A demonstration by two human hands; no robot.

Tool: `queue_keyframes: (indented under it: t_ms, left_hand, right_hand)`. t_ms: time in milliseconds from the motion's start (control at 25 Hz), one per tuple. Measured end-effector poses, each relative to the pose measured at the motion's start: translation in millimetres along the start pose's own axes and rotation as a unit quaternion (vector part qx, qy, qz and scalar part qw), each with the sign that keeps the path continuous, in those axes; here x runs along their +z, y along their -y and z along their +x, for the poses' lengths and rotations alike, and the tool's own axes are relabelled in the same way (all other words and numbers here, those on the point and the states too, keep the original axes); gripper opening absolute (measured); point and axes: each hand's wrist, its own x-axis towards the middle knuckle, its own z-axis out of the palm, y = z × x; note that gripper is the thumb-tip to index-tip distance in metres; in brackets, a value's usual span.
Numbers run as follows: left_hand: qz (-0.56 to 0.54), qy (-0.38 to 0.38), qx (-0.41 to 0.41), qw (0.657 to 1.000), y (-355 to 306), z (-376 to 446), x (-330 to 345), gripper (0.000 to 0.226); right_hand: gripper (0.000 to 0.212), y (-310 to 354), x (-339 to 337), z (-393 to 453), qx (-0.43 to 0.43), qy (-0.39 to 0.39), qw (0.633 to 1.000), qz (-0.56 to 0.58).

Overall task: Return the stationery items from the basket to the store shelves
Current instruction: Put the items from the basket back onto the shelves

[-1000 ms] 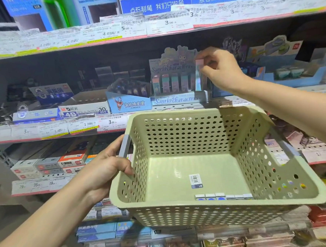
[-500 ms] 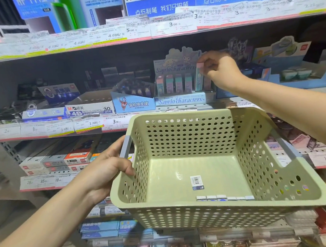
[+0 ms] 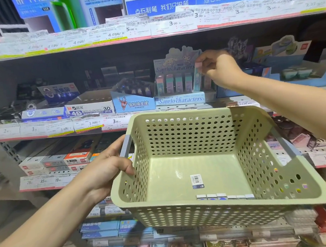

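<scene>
Right hand [image 3: 219, 69] pinches the top of a tall eraser [image 3: 197, 76] standing in the Sanrio display box [image 3: 185, 99], left hand [image 3: 107, 165] gripping the basket [image 3: 203, 211] handle.

The middle shelf [image 3: 120, 126] carries a Sanrio display box [image 3: 183, 99], an eraser carton [image 3: 89, 109] and a blue box [image 3: 133, 104].

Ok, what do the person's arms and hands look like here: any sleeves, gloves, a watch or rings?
Both forearms are bare as far as the frame shows, with no sleeve edge in view. The left hand and right hand wear no gloves. No watch, bracelet or ring is visible on either wrist or on the fingers that show.
</scene>
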Motion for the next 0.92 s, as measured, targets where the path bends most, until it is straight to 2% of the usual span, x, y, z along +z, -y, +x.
queue_keyframes:
  t_ms: [120, 240, 520, 920]
  left_hand:
    - [-0.002, 0.003, 0.002, 1.0, -0.4, 0.8, 0.4, 0.08]
    - [-0.001, 0.005, 0.003, 1.0, -1.0, 1.8, 0.5, 0.08]
    - [0.002, 0.004, 0.004, 1.0, -2.8, 2.0, -3.0, 0.08]
    - [-0.003, 0.021, 0.008, 1.0, -5.3, -4.3, -20.2, 0.081]
  right_hand:
    - [0.025, -2.0, -4.1, 1.1, 0.002, -0.001, 1.0, -0.022]
    - [0.02, -2.1, -1.8, -2.1, -0.006, -0.006, 0.999, -0.036]
    - [0.018, 1.1, -1.3, -8.7, -0.085, -0.014, 0.986, -0.144]
    - [0.023, 20.3, -1.5, -16.2, -0.037, -0.014, 0.986, -0.16]
